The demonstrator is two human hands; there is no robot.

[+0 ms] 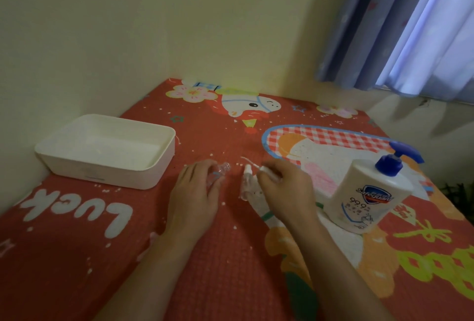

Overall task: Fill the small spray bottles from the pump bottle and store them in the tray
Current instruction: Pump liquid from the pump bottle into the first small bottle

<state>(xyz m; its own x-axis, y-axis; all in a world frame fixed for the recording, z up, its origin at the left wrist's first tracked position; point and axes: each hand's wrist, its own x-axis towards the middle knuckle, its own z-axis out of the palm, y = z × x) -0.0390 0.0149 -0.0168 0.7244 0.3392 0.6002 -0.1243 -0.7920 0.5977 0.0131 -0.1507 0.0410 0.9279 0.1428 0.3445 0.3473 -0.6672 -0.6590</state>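
The pump bottle (369,195) stands on the bench (77,256), toward its right side. Well left of the pump bottle, against the wall, sits the tray (107,151). Between tray and pump bottle lie two small spray bottles: the capless one (218,173) nearer the tray, the capped one (246,183) nearer the pump bottle.

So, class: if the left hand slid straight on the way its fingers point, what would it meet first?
The left hand already holds an uncapped small spray bottle; beyond it the tablecloth looks free up to the wall, though depth is unclear.
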